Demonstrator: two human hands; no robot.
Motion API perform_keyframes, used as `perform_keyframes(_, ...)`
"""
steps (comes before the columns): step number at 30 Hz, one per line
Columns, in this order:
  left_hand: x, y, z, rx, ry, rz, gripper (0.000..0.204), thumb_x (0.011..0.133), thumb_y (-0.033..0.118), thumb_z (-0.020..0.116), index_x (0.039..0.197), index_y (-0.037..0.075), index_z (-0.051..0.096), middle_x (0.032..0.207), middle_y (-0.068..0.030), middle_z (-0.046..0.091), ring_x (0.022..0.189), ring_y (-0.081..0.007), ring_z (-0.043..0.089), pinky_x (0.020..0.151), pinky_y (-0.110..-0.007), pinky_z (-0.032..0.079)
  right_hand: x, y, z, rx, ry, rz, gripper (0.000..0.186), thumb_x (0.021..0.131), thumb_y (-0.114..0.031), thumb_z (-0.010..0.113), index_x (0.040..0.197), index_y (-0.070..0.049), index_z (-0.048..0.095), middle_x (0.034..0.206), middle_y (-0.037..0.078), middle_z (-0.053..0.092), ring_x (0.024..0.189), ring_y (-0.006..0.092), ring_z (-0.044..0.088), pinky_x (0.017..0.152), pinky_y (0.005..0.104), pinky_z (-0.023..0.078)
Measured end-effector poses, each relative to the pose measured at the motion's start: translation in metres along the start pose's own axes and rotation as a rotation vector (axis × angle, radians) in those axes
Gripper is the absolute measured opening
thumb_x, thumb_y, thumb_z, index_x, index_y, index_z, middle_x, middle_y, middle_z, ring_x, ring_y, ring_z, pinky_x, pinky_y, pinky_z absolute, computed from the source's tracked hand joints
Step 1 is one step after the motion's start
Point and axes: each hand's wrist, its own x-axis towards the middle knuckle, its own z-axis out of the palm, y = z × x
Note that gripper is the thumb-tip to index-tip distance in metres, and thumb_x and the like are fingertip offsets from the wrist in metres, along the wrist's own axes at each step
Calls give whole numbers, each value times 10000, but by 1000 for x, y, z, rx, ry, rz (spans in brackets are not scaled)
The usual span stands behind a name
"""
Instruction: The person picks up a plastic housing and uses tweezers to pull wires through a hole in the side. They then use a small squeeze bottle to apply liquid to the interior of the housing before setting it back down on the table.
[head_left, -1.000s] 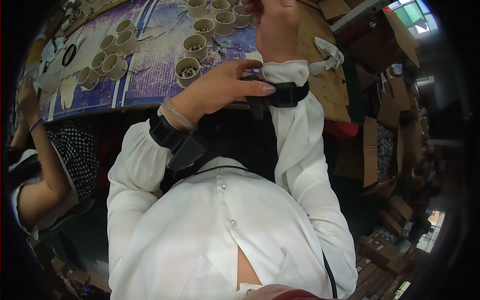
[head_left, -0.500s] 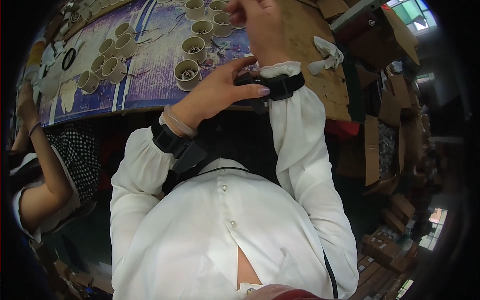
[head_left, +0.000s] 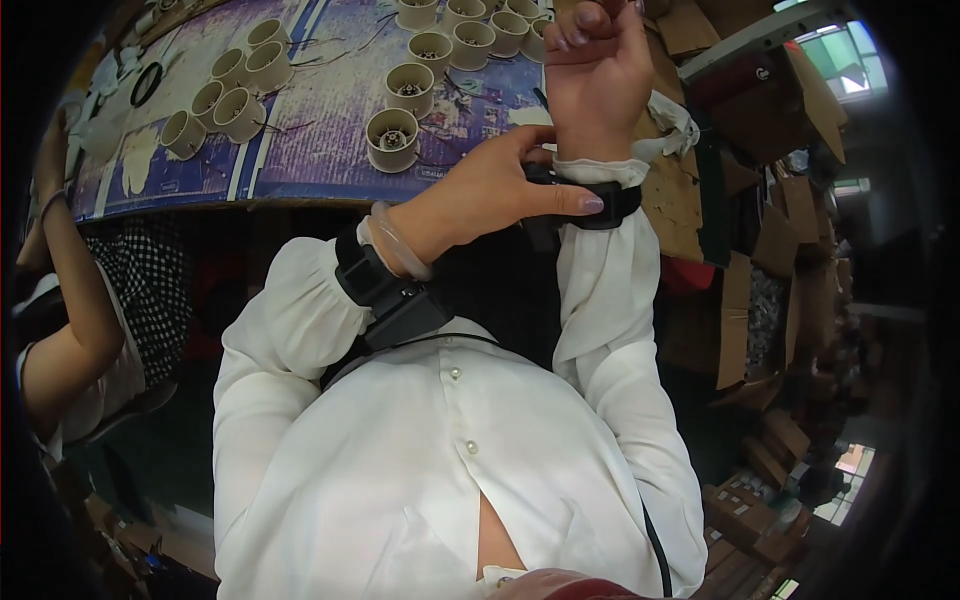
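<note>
My left hand point(head_left: 490, 190) reaches across and is closed round a black wrist strap point(head_left: 612, 206) with a device on it, worn on my right wrist. Its thumb lies over the strap, while the other fingers are partly hidden behind it. My right hand point(head_left: 600, 85) is raised, palm turned up, with loosely curled fingers apart from the thumb. Nothing shows in its palm; the fingertips reach the upper edge of the view. Nearest on the table stands a cream round cup point(head_left: 392, 140) with metal parts inside. A second black strap with a box point(head_left: 405, 315) sits on my left wrist.
Several cream cups point(head_left: 240, 115) with thin wires stand on the worn purple-blue table point(head_left: 330, 170). A black ring point(head_left: 146, 86) lies at the left. Crumpled white material point(head_left: 672, 125) is beside my right hand. Cardboard boxes point(head_left: 735, 320) stand at the right; a co-worker's arm point(head_left: 75, 300) is at the left.
Both my hands have shifted right and slightly nearer in the view, with the left still on the strap. My right palm has turned upward. The view itself has moved a little.
</note>
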Motion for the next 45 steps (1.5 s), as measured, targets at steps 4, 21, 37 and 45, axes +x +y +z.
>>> perform_keyframes(4,3,-9,5,79,61,10,1022,647,430,868,1362,-102,368,1271,-258,536,1165,-302,554,973,-339,452,-1,-2,-7,108,-3,97,270,1029,-282,419,1022,-66,581,664,-5,497,577,98,427,541,227,345)
perform_keyframes(21,3,1,10,-205,-52,-195,747,789,255,797,1337,-87,422,1159,-120,605,1012,-163,585,885,-263,465,2,-21,-3,-386,69,-321,335,1042,-329,385,992,-63,582,679,11,524,563,81,435,538,223,368)
perform_keyframes(37,1,-7,14,-198,-59,-107,719,839,287,736,1354,-93,408,1206,-161,587,1094,-174,561,932,-258,439,-17,-33,0,-800,-69,-451,339,1042,-341,373,1019,-73,580,713,32,580,583,104,492,559,221,391)
perform_keyframes(45,-42,41,-72,-250,-210,160,853,888,460,627,1426,-87,254,1329,-266,483,1183,-297,546,993,-367,469,-77,-128,-124,-1043,416,-452,213,958,-219,574,1069,-42,538,858,36,594,708,84,512,641,222,427)
